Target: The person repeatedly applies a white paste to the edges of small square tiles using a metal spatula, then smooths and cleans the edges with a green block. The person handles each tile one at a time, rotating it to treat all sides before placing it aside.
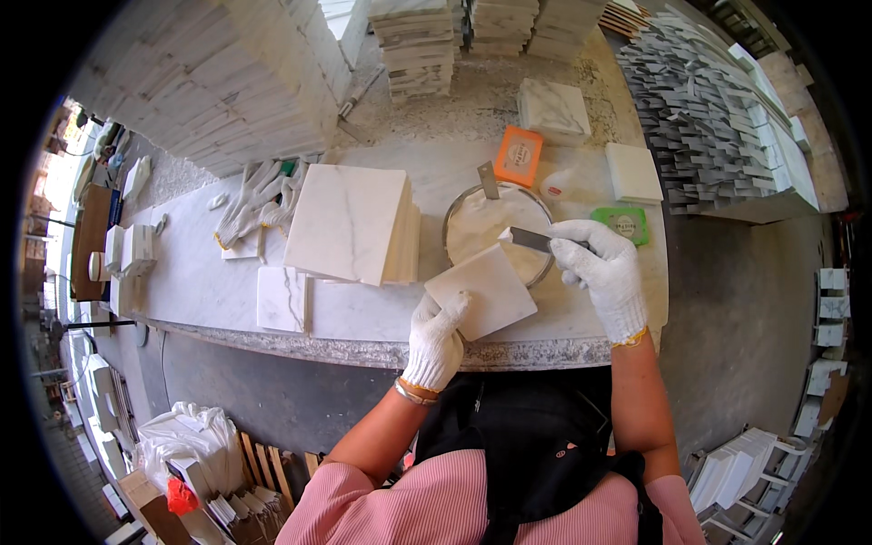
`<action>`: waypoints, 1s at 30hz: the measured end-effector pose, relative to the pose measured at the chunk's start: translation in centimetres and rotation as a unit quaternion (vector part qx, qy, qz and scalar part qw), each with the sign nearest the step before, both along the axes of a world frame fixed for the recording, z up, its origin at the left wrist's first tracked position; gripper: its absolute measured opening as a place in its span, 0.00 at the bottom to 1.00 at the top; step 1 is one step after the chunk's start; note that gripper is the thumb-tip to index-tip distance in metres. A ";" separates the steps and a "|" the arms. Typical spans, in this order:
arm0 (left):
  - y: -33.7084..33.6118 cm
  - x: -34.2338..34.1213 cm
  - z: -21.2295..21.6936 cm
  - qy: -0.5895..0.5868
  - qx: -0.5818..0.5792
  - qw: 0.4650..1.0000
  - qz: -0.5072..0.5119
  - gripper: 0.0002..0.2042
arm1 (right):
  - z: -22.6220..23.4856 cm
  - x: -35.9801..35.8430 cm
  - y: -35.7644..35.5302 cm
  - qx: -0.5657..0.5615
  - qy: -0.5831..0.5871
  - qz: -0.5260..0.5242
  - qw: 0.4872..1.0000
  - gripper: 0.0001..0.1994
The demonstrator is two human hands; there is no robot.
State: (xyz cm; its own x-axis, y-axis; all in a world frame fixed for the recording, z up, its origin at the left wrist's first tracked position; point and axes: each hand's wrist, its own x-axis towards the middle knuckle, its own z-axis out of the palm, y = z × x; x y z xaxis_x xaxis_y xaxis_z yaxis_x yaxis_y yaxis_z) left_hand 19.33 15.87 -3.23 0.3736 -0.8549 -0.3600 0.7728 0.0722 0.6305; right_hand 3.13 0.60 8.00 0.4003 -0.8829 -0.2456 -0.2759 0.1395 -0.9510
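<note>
My gloved left hand (pixel 436 341) grips a square white marble tile (pixel 490 291) by its near left corner, thumb on its face. The tile is tilted over the bench edge. In my gloved right hand (pixel 601 272) is a putty knife (pixel 532 240) with white paste at its tip, just above the tile's far corner. Behind the tile stands a round metal-rimmed bowl (pixel 446 234) of white paste (pixel 495 216). A second metal scraper (pixel 489 180) leans on its far rim. The tile partly hides the bowl.
Left of the bowl is a stack of marble tiles (pixel 350 218), with a loose tile (pixel 282 298) and spare gloves (pixel 259 204) nearby. Orange (pixel 519 155) and green (pixel 621 225) boxes lie around the bowl's right side. Tall tile stacks (pixel 218 82) line the bench's back.
</note>
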 end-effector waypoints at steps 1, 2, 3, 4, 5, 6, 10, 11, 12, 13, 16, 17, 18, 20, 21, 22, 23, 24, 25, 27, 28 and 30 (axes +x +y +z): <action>0.0 0.0 0.0 0.003 0.001 1.000 0.002 0.21 | -0.2 0.0 0.0 -0.003 -0.006 0.002 1.000 0.10; 0.0 0.0 0.0 0.009 0.001 1.000 0.007 0.21 | -0.1 0.1 0.1 -0.005 -0.006 0.001 1.000 0.10; 0.0 0.0 0.1 0.015 0.001 1.000 0.013 0.20 | 0.1 0.3 0.2 -0.007 -0.006 0.000 1.000 0.09; -0.1 -0.1 0.1 0.021 0.002 1.000 0.018 0.20 | 0.1 0.4 0.3 -0.009 -0.006 -0.002 1.000 0.09; -0.1 -0.1 0.2 0.021 0.002 1.000 0.018 0.20 | 0.1 0.4 0.3 -0.024 -0.003 0.003 1.000 0.09; -0.1 0.0 0.3 0.021 0.002 1.000 0.018 0.20 | -0.1 0.4 0.3 -0.038 0.001 0.007 0.999 0.09; -0.2 -0.1 0.6 0.016 0.006 1.000 0.020 0.19 | -0.7 0.3 0.4 -0.089 0.016 0.019 0.996 0.08; -0.2 -0.1 0.5 0.016 0.006 1.000 0.020 0.19 | -0.7 0.3 0.4 -0.102 0.021 0.021 0.994 0.08; -0.2 -0.1 0.4 0.015 0.006 1.000 0.021 0.19 | -0.7 0.3 0.5 -0.115 0.025 0.023 0.993 0.08; -0.2 -0.1 0.4 0.014 0.006 1.000 0.020 0.19 | -0.7 0.3 0.5 -0.128 0.029 0.025 0.991 0.08; -0.2 -0.1 0.5 0.015 0.007 1.000 0.018 0.19 | -1.2 0.2 0.4 -0.198 0.040 0.031 0.979 0.08; -0.2 -0.1 0.5 0.015 0.005 1.000 0.019 0.19 | -1.3 0.2 0.4 -0.226 0.042 0.034 0.973 0.08; -0.2 -0.1 0.6 0.016 0.004 1.000 0.020 0.19 | -1.4 0.2 0.3 -0.254 0.044 0.036 0.966 0.08; -0.2 -0.1 0.5 0.017 0.003 1.000 0.020 0.19 | -1.5 0.3 0.3 -0.285 0.051 0.036 0.956 0.08; -0.2 -0.1 0.4 0.017 0.003 1.000 0.020 0.19 | -1.5 0.3 0.3 -0.289 0.056 0.034 0.955 0.08; -0.1 -0.1 0.3 0.017 0.004 1.000 0.021 0.19 | -1.6 0.3 0.3 -0.294 0.060 0.032 0.954 0.08; -0.1 -0.1 0.3 0.018 0.004 1.000 0.021 0.19 | -1.7 0.3 0.3 -0.314 0.061 0.032 0.947 0.08; -0.1 -0.1 0.4 0.019 0.005 1.000 0.021 0.19 | -1.9 0.3 0.2 -0.335 0.063 0.032 0.940 0.08; -0.1 -0.1 0.4 0.019 0.006 1.000 0.020 0.19 | -2.1 0.3 0.0 -0.355 0.064 0.032 0.932 0.08; -0.2 -0.1 0.3 0.016 0.006 1.000 0.020 0.20 | -2.4 0.2 -0.1 -0.376 0.082 0.028 0.923 0.08; -0.2 0.0 0.3 0.015 0.005 1.000 0.020 0.20 | -2.5 0.2 -0.2 -0.386 0.091 0.027 0.917 0.08; -0.1 0.0 0.4 0.021 0.005 1.000 0.017 0.20 | -2.6 -0.2 -0.5 -0.411 0.150 0.039 0.898 0.06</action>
